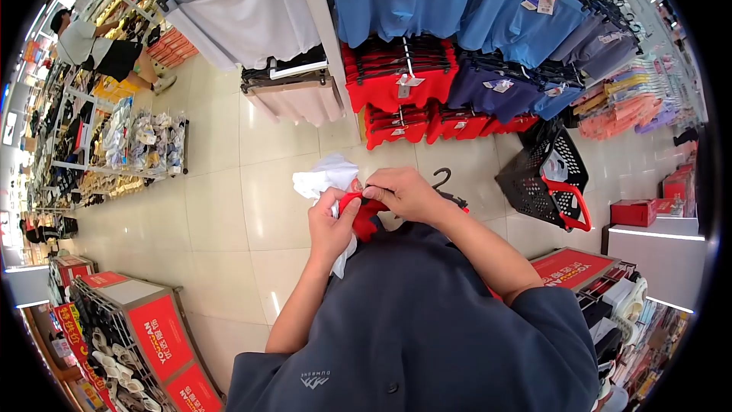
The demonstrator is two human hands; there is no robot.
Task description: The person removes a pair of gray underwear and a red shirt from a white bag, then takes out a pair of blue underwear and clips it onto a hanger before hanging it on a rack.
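Observation:
Close in front of my chest, both hands are pinched on a bunched red garment (364, 223). My left hand (332, 223) grips its left edge between thumb and fingers. The fingertips of my right hand (404, 192) meet its upper edge, close to the left thumb. A crumpled white thing (326, 175), thin cloth or plastic, sticks out beyond my left hand and hangs down beside it; I cannot tell which fingers hold it. The hook of a black hanger (442, 178) shows beside my right wrist, its lower part mostly hidden by my forearm.
Racks ahead carry blue shorts (404, 0), red garments (400, 80) and white garments (244, 15). A black shopping basket (526, 183) with a red handle stands on the tiled floor (221, 221) at right. Shoe shelves (114, 358) stand lower left. Another person (99, 49) is at far left.

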